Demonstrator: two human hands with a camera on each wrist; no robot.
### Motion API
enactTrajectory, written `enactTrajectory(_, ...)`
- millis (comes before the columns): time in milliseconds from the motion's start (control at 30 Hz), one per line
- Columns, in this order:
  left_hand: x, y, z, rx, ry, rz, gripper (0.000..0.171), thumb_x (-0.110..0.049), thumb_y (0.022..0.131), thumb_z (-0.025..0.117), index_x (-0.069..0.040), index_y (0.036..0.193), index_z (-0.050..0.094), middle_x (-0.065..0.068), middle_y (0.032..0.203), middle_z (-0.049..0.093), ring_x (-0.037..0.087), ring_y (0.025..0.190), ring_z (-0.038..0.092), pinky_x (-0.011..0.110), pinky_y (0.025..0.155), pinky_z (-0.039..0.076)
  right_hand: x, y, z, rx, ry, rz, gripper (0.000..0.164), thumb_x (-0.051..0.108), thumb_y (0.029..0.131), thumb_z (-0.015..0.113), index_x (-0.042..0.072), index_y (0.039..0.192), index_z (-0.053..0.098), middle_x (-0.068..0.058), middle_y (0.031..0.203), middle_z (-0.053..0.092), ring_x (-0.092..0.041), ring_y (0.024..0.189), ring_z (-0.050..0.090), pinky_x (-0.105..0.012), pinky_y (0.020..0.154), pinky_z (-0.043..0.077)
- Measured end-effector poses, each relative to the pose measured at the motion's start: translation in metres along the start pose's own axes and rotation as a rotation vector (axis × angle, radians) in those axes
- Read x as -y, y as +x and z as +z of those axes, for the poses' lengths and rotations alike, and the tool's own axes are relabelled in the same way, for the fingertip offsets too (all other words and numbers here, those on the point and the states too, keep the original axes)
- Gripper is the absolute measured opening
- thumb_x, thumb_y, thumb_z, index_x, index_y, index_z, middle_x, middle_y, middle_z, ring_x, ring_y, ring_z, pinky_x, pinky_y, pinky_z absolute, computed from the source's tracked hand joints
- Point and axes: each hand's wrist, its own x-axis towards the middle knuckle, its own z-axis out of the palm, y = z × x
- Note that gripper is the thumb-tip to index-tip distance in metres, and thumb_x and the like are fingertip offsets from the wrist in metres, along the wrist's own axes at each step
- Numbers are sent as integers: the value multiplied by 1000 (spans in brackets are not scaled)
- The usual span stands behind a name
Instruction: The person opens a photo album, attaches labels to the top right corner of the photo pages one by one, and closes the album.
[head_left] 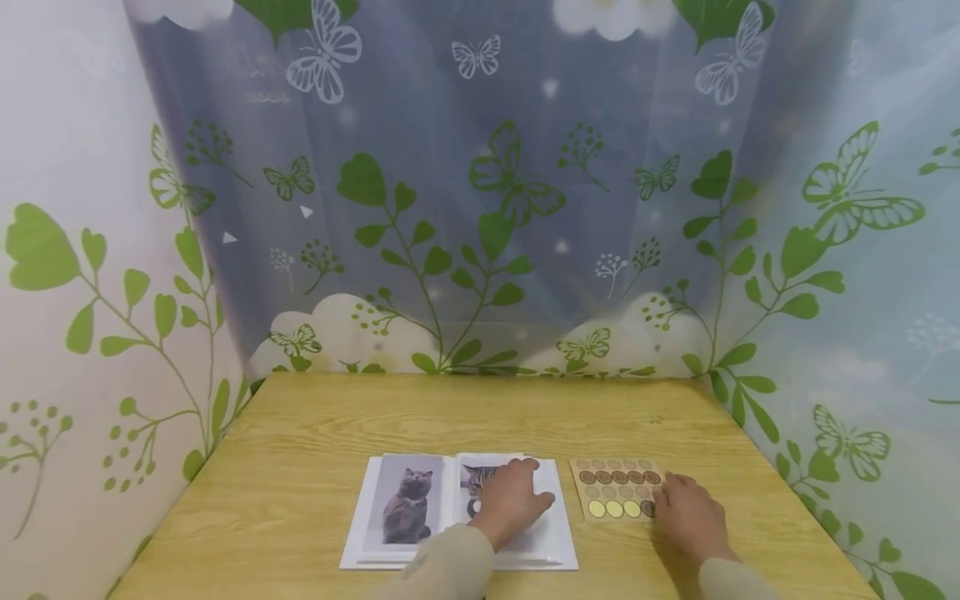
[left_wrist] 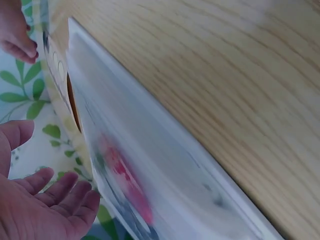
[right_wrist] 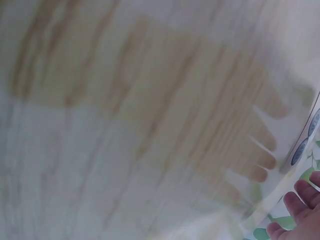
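Note:
A white photo album point(head_left: 375, 554) lies spread on the table, with a grey cat picture point(head_left: 407, 504) on its left page. Over the right page, my left hand point(head_left: 513, 498) partly covers a tabby cat picture point(head_left: 474, 482). In the left wrist view, the fingers of the left hand point(left_wrist: 55, 207) are loosely bent and hold nothing. To the album's right lies a tan sticker sheet point(head_left: 615, 492) with rows of brown and yellow round stickers. At its right edge is my right hand point(head_left: 692, 512); its fingers point(right_wrist: 302, 197) look relaxed in the right wrist view. Whether they touch the sheet is unclear.
The wood-grain table point(head_left: 300, 433) reaches back to a curtain point(head_left: 480, 250) printed with leaves and butterflies. Similar printed sheets hang at the left point(head_left: 97, 208) and right point(head_left: 862, 333). A shadow of a hand point(right_wrist: 200, 110) falls across the right wrist view.

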Motion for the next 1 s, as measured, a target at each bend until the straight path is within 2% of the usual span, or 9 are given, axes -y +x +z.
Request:
enactTrajectory(200,-16,6,18,-14,90,22,50,-29,80,78,-2,120,67,15,107,67,33,97,64,47,81,54,-5,3,-1,32,18,44,54,26,101,46,-17,134,46,-39,135,45,-59,120,44,-73,95,36)
enactTrajectory(400,-26,14,36,-1,167,33,48,-34,81,77,-5,118,68,11,103,67,28,95,63,42,81,52,-6,2,-3,44,40,66,53,26,102,44,-17,134,46,-39,136,44,-58,123,43,-76,98,29)
enactTrajectory(733,-31,21,60,-59,263,43,33,-39,82,75,-8,94,73,3,86,60,21,85,56,35,78,46,-7,1,-2,81,24,77,55,30,103,43,-16,133,47,-39,137,43,-57,123,42,-78,98,27)
enactTrajectory(900,-31,20,68,-88,352,62,40,-47,84,71,-8,80,72,6,85,59,21,85,54,35,76,45,-7,0,-1,97,19,87,54,29,103,42,-15,134,47,-39,139,41,-57,126,40,-79,99,24)
enactTrajectory(1000,-33,18,69,-69,397,60,43,-50,85,69,-9,74,71,6,87,60,21,86,54,35,76,44,-7,0,-1,99,22,88,53,29,103,41,-15,133,48,-40,139,41,-57,126,40,-80,99,23)
